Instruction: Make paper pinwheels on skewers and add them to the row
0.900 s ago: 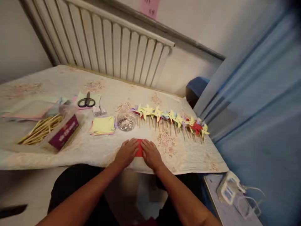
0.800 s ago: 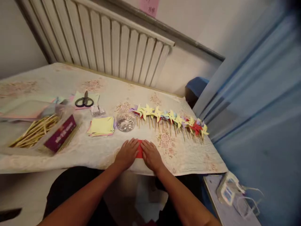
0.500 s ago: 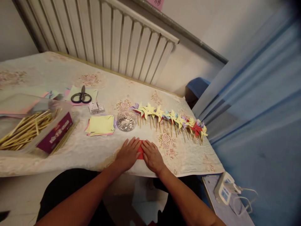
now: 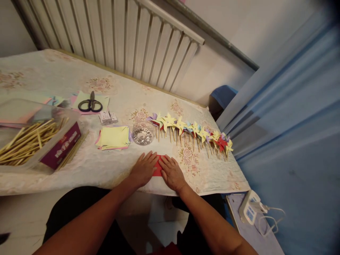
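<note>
A red piece of paper lies flat on the table near its front edge, partly hidden under both hands. On its left side rests my left hand, palm down with the fingers stretched out. My right hand lies flat over the right side, fingers extended too. Just beyond the hands stands a clear round dish of small shiny metal pieces. A stack of yellow and pink paper sits left of the dish. Paper pinwheels on sticks lie in a row at the back right.
At the left, a clear plastic box holds many thin wooden sticks. Dark-handled scissors lie on paper sheets behind two small white boxes. A radiator lines the back, a blue curtain the right, with a power strip below.
My left hand has shifted slightly left, showing more of the red paper between the hands. The whole view has moved a little; both hands stay flat.
</note>
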`<state>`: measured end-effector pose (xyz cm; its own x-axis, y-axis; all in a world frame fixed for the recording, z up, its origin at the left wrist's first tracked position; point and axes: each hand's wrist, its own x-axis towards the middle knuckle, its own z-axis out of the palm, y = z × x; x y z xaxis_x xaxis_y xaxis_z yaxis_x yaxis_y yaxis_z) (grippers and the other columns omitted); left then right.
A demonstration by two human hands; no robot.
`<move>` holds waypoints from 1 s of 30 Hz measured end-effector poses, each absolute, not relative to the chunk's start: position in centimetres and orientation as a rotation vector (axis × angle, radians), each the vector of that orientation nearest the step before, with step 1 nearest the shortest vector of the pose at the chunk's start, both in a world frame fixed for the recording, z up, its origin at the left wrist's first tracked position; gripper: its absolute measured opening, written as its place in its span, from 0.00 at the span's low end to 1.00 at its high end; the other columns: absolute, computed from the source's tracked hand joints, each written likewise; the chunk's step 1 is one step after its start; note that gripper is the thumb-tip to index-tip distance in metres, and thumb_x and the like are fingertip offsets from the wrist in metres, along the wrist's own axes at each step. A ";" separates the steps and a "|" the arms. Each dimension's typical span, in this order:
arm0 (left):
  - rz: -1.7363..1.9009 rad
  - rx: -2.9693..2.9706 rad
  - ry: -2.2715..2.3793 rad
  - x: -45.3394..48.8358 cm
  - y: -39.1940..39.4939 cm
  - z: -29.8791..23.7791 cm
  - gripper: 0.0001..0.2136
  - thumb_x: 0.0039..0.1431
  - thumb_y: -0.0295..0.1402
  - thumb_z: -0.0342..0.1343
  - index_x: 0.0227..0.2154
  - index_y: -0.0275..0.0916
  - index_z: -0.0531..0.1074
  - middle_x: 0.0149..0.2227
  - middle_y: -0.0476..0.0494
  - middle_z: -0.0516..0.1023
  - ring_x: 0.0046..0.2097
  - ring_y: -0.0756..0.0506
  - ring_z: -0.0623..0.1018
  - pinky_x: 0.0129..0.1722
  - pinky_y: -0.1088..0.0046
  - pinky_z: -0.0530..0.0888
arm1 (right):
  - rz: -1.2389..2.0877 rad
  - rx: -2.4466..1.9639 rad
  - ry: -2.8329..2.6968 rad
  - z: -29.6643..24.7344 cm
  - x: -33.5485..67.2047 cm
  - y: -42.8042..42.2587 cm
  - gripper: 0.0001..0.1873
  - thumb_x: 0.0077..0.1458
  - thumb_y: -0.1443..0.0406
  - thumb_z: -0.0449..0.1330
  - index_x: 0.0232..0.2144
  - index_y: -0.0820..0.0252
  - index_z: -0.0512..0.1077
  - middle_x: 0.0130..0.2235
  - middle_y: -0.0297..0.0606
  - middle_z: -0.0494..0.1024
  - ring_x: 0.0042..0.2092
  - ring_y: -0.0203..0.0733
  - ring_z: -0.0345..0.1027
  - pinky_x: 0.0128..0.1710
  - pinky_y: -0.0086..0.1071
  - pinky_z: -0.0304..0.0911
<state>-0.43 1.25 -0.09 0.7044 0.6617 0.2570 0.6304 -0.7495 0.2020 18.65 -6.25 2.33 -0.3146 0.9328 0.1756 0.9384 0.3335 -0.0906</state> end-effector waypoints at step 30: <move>0.493 2.799 0.979 -2.4 2.1 1.2 0.25 0.64 0.40 0.53 0.64 0.44 0.66 0.67 0.40 0.65 0.69 0.34 0.62 0.66 0.47 0.58 | -0.050 -1.657 -2.499 2.3 19.4 -6.3 0.26 0.67 0.62 0.53 0.65 0.51 0.62 0.71 0.44 0.57 0.72 0.53 0.43 0.68 0.56 0.46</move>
<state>-2.36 2.07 1.16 0.7355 0.6258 0.2596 0.5813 -0.7797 0.2327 19.36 -6.32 2.34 -0.3825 0.9137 0.1369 0.9185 0.3922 -0.0509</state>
